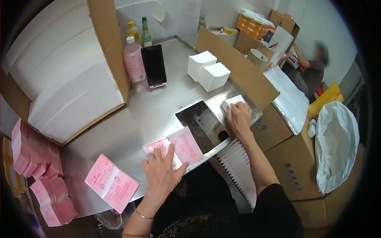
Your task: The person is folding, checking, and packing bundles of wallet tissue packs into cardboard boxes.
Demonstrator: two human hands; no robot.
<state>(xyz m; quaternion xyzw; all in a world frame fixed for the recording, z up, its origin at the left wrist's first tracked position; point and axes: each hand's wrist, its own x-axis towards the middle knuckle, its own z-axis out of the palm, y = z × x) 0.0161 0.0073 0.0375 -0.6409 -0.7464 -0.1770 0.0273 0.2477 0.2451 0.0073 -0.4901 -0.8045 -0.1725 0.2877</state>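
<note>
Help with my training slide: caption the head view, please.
At a metal table, the left hand rests on pink packaging; the right hand holds a white block.

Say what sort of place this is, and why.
Probably a small packing workshop: a metal worktable, piles of pink printed packets at its left, and an open carton filled with white stacks.

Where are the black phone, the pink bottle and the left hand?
Black phone [154, 65], head view: middle of its screen.
Pink bottle [134, 61], head view: middle of its body.
Left hand [162, 171], head view: back of it.
</note>
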